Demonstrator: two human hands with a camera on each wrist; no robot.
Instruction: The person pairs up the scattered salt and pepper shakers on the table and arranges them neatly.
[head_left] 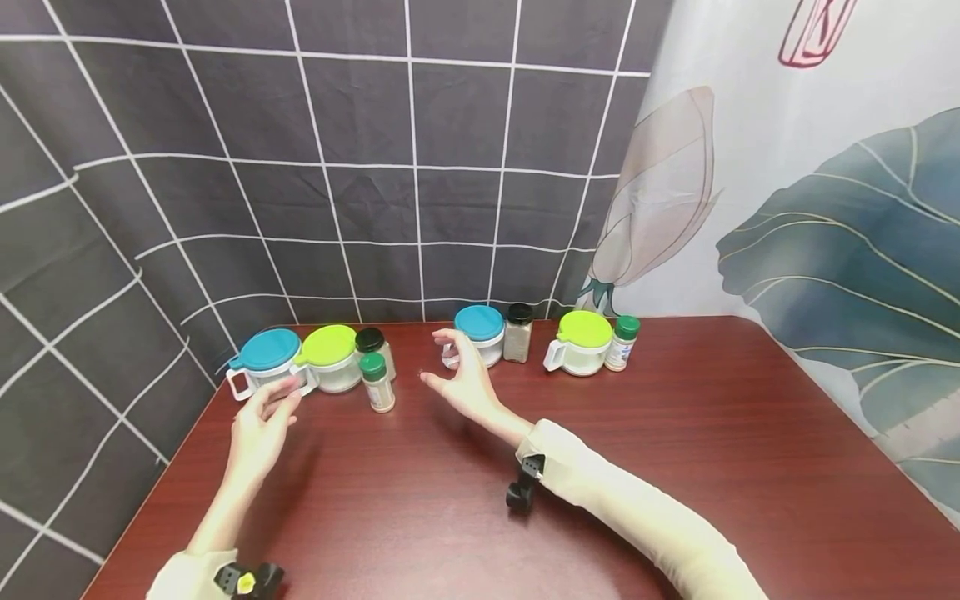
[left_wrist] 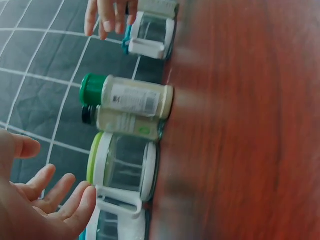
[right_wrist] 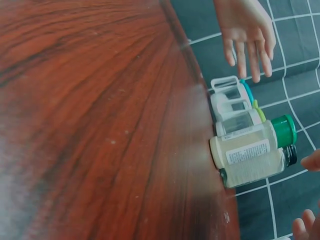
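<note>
My left hand (head_left: 258, 429) hovers in front of a jar with a blue lid (head_left: 270, 350) and a handled jar with a lime-green lid (head_left: 330, 347). Its fingers are loosely bent and hold nothing. Beside these jars stand a green-capped shaker bottle (head_left: 378, 387) and, behind it, a black-capped one (head_left: 372, 340). My right hand (head_left: 471, 385) is raised before a second blue-lidded jar (head_left: 480, 323), partly covering it. Thumb and fingers are spread apart, with nothing between them. The left wrist view shows the left palm (left_wrist: 30, 210) beside the lime-green-lidded jar (left_wrist: 125, 165).
Right of the second blue-lidded jar stands a black-capped shaker (head_left: 517, 333). Farther right are another lime-green-lidded jar (head_left: 583, 342) and a green-capped shaker (head_left: 622, 343). All stand along the back of the red-brown table (head_left: 420, 517), before a dark grid-patterned cloth (head_left: 457, 208).
</note>
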